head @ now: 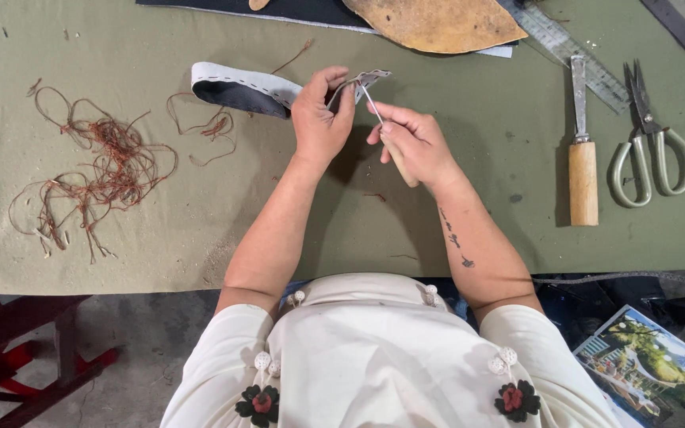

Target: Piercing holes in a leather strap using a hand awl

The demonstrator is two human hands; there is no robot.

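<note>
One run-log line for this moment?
left hand: pinches leather strip | right hand: holds awl at strip's end | scissors: lying on table

The person wears a cream-white top with short sleeves [216, 372] that end above the elbows. The collar [366, 287] is low and round, of the same cloth. Small round knot buttons [262, 361] in the same cream colour sit near the collar and on both sides of the chest. Lower on the front there are two dark flowers [517, 399] with red centres, one on each side. Both forearms are bare. The right forearm [469, 246] carries a line of small dark tattoo marks [455, 238].
</note>
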